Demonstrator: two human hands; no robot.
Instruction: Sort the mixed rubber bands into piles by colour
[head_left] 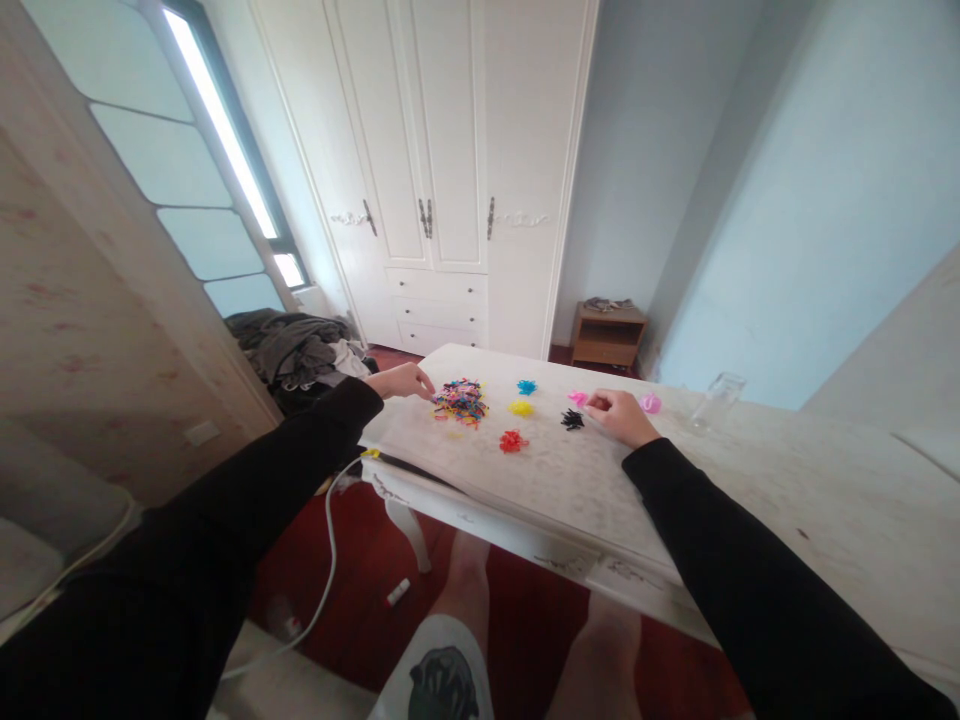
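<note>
While both black-sleeved arms stretch across the white table (675, 520), the left hand (403, 381) rests at the left edge of a mixed pile of small rubber bands (460, 401), its fingers curled loosely and the fingertips touching or just short of the pile; the view is too small to tell whether the grip has closed on any band. The right hand (621, 414) lies knuckles-up on the table, fingers drawn together toward the thumb at a little pink heap (577, 397); whether that grip pinches a band cannot be told either.

The mixed pile is a loose, tangled mound of thin loops in many colours. Beside it to the right, the bands lie sorted in small single-colour clumps, each apart from the others: a blue clump (526, 386) farthest from the person, a yellow clump (521, 408) below it, a red clump (513, 441) nearest the person, and a black clump (572, 420) just left of the right hand. A second pink clump (650, 403) lies just right of that hand.

The table top is matte and pale with a faint mottled pattern, its edge carved and curved. A clear glass (718, 399), smooth and cylindrical, stands tilted in the view well to the right of the clumps.
</note>
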